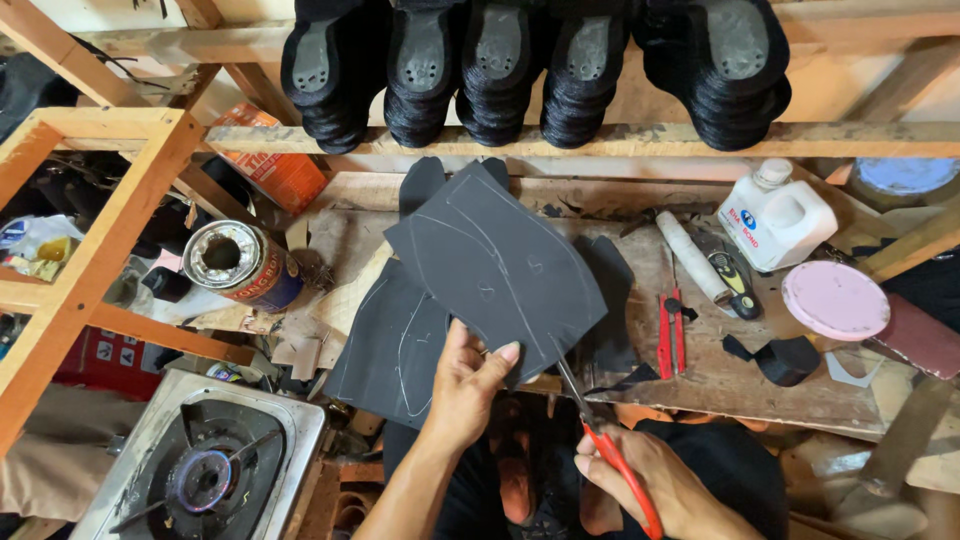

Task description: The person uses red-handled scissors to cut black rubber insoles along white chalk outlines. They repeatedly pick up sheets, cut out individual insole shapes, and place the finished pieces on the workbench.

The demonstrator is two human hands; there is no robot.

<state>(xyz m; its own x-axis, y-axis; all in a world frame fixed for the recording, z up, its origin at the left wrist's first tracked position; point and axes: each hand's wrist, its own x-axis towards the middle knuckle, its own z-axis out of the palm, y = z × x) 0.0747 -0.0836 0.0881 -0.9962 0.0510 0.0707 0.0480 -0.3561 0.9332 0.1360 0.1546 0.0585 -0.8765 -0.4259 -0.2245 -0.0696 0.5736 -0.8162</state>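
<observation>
My left hand (465, 380) grips the near edge of a dark grey sheet (495, 265) marked with pale traced outlines, holding it up over the workbench. My right hand (645, 475) holds red-handled scissors (600, 435), whose blades point up at the lower right edge of the sheet. Another dark sheet (385, 350) with a traced curve lies beneath on the bench. My knees show below the hands.
Stacks of black shoe soles (530, 70) fill a wooden shelf above. On the bench sit an open tin can (235, 262), a white plastic bottle (778, 215), a pink lid (835, 298), a red tool (668, 335). A gas burner (205, 470) stands lower left beside a wooden frame (95, 250).
</observation>
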